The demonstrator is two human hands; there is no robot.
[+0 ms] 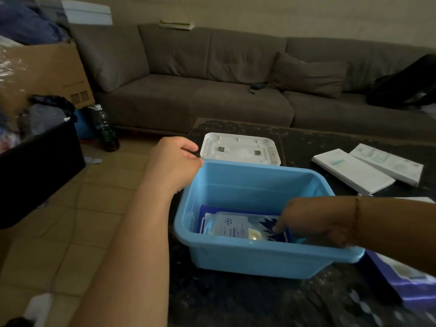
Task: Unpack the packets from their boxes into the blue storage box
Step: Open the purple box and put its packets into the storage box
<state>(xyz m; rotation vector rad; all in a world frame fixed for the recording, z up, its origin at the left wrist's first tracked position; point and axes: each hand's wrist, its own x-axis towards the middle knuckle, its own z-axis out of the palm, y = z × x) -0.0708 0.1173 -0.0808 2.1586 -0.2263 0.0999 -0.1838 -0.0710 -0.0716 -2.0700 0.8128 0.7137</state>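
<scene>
Two bare forearms, no sleeves showing up to the frame edge. The left hand (173,161) wears no ring or watch. The right hand (316,220) is likewise unadorned, though a thin line, perhaps a thread or band, crosses its wrist; too blurred to tell.

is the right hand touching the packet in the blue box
Touching: the head view shows the right hand fingertips pressed on the packet inside the blue box.

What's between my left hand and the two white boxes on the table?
In the head view, the white lid lies between the left hand and the white boxes, just behind the blue box.
</scene>
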